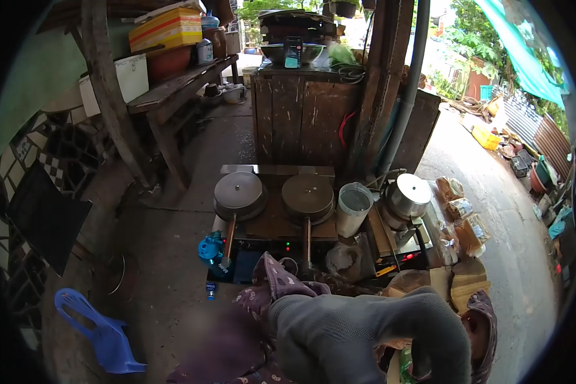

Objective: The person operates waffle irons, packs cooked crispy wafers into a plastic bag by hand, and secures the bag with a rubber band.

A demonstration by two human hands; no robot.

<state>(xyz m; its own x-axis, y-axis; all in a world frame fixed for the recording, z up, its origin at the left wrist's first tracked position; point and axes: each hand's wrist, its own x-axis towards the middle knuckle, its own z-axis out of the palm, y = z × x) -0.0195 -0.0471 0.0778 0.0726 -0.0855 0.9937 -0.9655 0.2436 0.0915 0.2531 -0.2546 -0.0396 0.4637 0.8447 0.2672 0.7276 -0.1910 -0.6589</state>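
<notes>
Two lidded pans, the left pan [238, 192] and the right pan [308, 195], sat side by side on a low stove [269, 245], near its back edge, their handles running forward to its front edge. Neither of the person's hands could be made out behind the grey knit cloth [329, 323] and the purple patterned cloth [281, 281] at the bottom of the view, so how far open they were, and whether they had hold of anything, I could not tell.

Small red and green lights glowed along the stove's dark front. A teal object [210, 248] stood at its front left corner, with a small blue bottle [211, 290] just below. By its right edge stood a pale bucket [354, 208]; farther right was a lidded pot [409, 197], with wrapped packs [467, 233] beyond.

The floor [173, 256] was grey and worn, with a blue plastic chair [102, 333] and a black chair [48, 214] to the left. Behind the stove rose a dark wooden cabinet [304, 121], carrying a metal bowl [272, 54] with a phone [293, 52] upright before it. A wooden bench [166, 96] at back left bore boxes and tubs; sunlit paving [512, 217] stretched along the right.
</notes>
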